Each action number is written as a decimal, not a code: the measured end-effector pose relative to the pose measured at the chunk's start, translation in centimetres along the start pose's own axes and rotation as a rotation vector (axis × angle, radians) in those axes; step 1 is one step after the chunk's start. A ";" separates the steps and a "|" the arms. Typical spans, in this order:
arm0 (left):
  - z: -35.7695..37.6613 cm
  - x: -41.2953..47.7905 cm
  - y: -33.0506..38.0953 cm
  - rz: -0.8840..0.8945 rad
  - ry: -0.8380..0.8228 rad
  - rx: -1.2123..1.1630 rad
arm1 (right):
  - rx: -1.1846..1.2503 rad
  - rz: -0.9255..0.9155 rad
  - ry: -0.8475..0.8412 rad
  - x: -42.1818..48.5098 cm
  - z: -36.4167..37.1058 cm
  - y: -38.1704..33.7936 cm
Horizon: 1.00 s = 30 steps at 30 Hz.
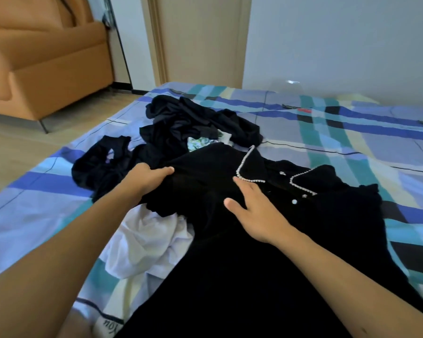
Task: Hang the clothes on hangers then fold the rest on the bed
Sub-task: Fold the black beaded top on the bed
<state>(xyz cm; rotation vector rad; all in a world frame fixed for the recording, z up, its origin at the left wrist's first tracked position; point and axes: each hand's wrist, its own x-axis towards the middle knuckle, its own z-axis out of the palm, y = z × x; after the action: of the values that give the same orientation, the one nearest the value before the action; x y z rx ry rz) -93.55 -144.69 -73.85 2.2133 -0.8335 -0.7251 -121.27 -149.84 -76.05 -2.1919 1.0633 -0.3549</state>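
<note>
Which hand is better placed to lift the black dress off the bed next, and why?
Likely the left hand: its fingers grip the black dress near a shoulder. The right hand only lies flat on it beside the pearl collar.

The only writing that can be read is the word "You" (110,322), in dark cursive letters on a white cloth (89,313) that lies at the near left edge of the bed (352,147). The word runs beside a dark stripe on that cloth and lies turned, tilted away from upright. The black dress (230,276) covers the cloth just beside the letters, so any further writing is hidden. A small red patch (304,110) far back on the bed is too blurred to read.
</note>
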 end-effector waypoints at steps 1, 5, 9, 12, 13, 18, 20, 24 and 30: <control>-0.5 0.2 0.0 0.019 0.031 -0.064 | 0.032 -0.029 -0.004 0.6 0.6 -1.0; -1.6 0.2 0.5 0.183 0.163 -0.131 | 0.071 -0.095 -0.059 2.9 3.1 -3.0; -1.2 -0.5 2.4 0.272 0.175 -0.185 | -0.116 -0.061 -0.243 4.1 6.0 -3.2; -0.5 -1.0 3.1 0.216 -0.036 -0.195 | -0.118 -0.058 -0.247 4.1 6.6 -3.1; -0.3 -1.1 3.2 0.211 -0.106 -0.180 | -0.094 -0.068 -0.245 4.0 6.4 -3.2; 1.5 -2.1 6.0 0.334 -0.105 -0.142 | 0.306 -0.150 -0.150 3.6 4.3 -2.9; 2.7 -2.7 8.4 0.430 -0.107 -0.124 | 0.494 -0.172 -0.076 3.0 2.8 -3.2; 6.8 -4.4 12.9 0.562 -0.249 -0.127 | 0.700 -0.084 0.034 1.4 -1.0 -1.3; 14.8 -4.2 11.0 0.612 -0.501 0.551 | 0.401 0.328 0.173 -4.0 -6.9 7.7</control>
<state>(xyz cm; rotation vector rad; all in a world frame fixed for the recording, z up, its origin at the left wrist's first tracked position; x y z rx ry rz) -110.15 -153.70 -74.04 2.0308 -2.0541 -0.8063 -131.81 -153.30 -75.97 -1.6258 1.2958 -0.5606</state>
